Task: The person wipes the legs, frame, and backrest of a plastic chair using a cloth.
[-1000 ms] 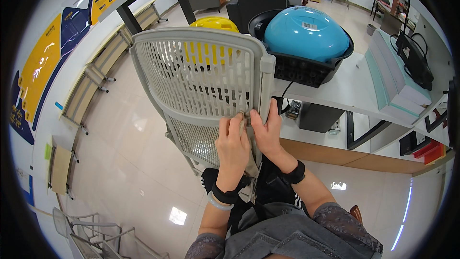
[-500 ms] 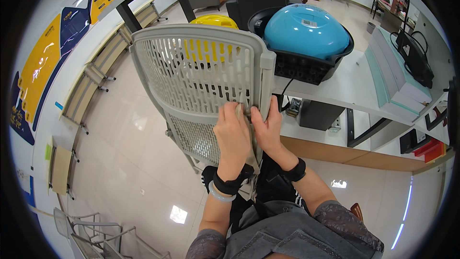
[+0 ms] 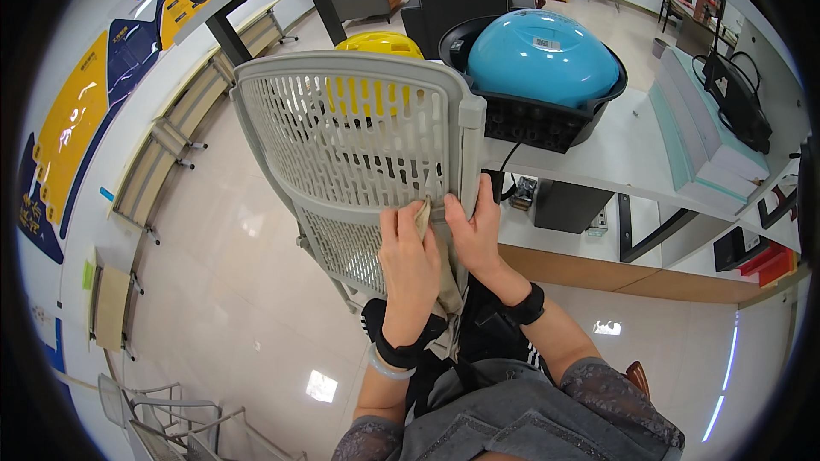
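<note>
Right hand grips chair near black tub holding blue dome

The slotted chair back is pale grey, the cloth beige. Beyond, a slotted shell is bright yellow; to the right, a glossy blue dome sits in a black tray on a white worktop. Nearer, the wristbands are black and the sleeves grey, lace-patterned. Navy and yellow shapes pattern the far-left wall.
</note>
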Motion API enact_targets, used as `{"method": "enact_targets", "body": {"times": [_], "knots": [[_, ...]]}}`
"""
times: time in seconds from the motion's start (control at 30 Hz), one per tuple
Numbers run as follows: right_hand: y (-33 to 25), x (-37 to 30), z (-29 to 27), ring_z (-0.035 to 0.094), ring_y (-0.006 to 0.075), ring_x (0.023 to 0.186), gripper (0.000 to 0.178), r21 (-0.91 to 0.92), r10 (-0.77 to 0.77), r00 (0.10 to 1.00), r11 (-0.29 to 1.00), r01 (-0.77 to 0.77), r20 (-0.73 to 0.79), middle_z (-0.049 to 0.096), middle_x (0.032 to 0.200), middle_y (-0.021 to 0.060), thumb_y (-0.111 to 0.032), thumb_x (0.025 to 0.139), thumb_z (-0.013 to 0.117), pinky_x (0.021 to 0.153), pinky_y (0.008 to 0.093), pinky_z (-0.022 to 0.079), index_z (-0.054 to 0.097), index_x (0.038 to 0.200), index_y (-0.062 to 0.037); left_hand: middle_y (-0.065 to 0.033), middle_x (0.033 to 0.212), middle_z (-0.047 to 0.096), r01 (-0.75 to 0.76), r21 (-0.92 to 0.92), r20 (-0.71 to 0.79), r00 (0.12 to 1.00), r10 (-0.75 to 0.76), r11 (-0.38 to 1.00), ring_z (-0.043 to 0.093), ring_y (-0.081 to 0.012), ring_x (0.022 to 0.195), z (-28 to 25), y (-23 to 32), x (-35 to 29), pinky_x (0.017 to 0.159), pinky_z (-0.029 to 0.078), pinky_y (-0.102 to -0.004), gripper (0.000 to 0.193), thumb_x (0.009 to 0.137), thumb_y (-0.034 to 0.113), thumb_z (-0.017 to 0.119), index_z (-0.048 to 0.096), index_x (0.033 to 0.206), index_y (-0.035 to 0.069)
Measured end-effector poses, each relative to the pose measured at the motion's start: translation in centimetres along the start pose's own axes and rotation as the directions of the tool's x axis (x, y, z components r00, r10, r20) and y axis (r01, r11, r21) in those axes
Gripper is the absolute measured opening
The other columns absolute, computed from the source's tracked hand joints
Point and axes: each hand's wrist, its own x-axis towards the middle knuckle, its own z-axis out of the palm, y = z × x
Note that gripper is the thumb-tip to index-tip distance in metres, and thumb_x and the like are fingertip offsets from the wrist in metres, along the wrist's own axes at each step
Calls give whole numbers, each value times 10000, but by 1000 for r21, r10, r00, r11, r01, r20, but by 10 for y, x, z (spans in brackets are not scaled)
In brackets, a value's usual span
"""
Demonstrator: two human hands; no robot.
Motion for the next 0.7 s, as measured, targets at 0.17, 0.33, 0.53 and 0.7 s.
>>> {"method": "enact_targets", "body": {"times": [0.17,0.33,0.53,0.7], "knots": [[3,-1,0,542,85,643,221,8,55,998,998,-55,5,601,714,78,-111,880,611,583,262,454,460,996,2,-180,899,594,-33,-28,-15,999,33,999,599,-396,796,9,4,18,683,479,-421,166,828,-28,603,587,993,-18],[1,1,-1,531,87,620,232,0,30,1000,1000,-30,6,589,690,81,-120,877,617,570,267,451,458,994,1,-188,911,602,-33,-19,-5,999,33,999,607,-401,793,10,-1,4,674,483,-421,166,816,-40,597,570,978,-17],[4,0,-1,533,93,615,237,-18,-15,1000,1000,14,-11,595,693,81,-123,876,619,566,271,450,457,995,3,-203,972,572,-149,3,28,988,149,989,602,-432,782,12,-11,17,647,493,-442,249,789,-73,568,537,1029,-16],[2,-1,0,541,101,617,242,19,14,1000,1000,-14,5,601,703,91,-117,876,618,568,275,453,456,1007,7,-194,964,552,-165,34,29,986,164,986,595,-433,771,12,-13,9,630,494,-454,257,782,-70,556,531,1030,-11]]}}
